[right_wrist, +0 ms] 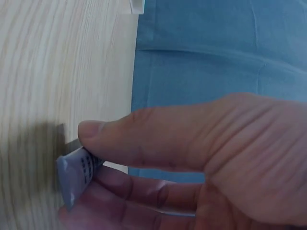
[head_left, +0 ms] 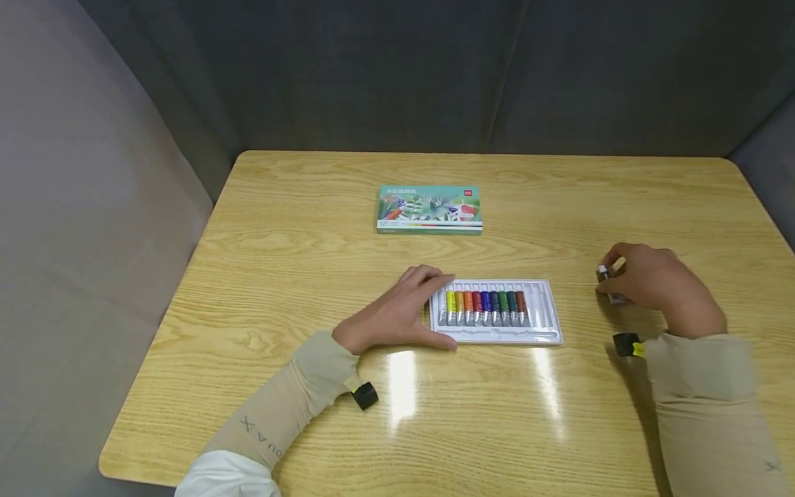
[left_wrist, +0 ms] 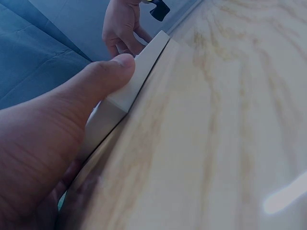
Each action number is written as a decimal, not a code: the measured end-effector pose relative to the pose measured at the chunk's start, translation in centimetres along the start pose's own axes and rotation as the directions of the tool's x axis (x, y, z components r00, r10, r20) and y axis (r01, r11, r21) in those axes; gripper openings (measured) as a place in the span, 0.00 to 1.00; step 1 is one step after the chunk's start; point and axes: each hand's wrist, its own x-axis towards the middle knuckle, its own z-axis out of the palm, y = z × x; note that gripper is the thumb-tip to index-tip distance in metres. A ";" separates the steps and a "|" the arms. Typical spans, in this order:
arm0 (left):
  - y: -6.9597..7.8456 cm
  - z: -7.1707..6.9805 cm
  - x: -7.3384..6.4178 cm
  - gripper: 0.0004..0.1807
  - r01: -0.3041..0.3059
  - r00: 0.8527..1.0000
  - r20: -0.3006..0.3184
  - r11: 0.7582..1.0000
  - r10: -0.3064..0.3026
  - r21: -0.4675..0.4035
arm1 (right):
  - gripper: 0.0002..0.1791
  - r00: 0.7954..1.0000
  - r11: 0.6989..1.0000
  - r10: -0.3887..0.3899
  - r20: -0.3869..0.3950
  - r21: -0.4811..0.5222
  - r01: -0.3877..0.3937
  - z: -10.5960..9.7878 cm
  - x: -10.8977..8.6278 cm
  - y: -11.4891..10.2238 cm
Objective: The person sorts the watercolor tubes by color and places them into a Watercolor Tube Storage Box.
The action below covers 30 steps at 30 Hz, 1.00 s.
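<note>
On the table lies a white paint tray [head_left: 495,334] holding a row of several small paint tubes [head_left: 486,307], yellow at the left through to brown. Slots toward its right end hold no tubes. My left hand [head_left: 400,314] spans the tray's left end, thumb on the near side and fingers on the far side; in the left wrist view the thumb [left_wrist: 103,76] presses the tray's side wall. Out to the right, my right hand [head_left: 661,283] pinches a paint tube [right_wrist: 76,175] between thumb and fingers, close above the tabletop. Fingers hide much of its label.
Beyond the tray lies a green illustrated paint box [head_left: 430,209]. The wooden table [head_left: 298,269] reaches dark curtains [head_left: 373,76] at the back and a grey one at the left. A black wrist camera [head_left: 365,395] sits at the left cuff.
</note>
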 end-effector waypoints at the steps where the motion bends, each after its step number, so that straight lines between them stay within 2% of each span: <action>1: 0.0 0.0 0.0 0.62 -0.002 1.000 0.001 1.000 0.002 0.001 | 0.26 1.000 1.000 -0.002 0.004 -0.001 0.002 0.0 -0.1 -0.3; 17: 0.0 -0.1 0.0 0.62 -0.006 1.000 0.006 1.000 0.006 0.003 | 0.25 0.999 0.999 -0.051 0.008 -0.002 0.051 0.2 -1.2 -4.7; 23: 0.0 -0.1 0.0 0.62 -0.004 1.000 0.007 1.000 0.004 0.000 | 0.25 0.997 0.997 -0.077 -0.009 -0.012 0.077 0.8 -1.2 -6.3; 30: 0.1 -0.1 0.0 0.62 -0.006 1.000 0.004 1.000 0.006 -0.002 | 0.26 0.997 0.997 -0.073 -0.009 -0.015 0.072 1.6 -1.2 -8.1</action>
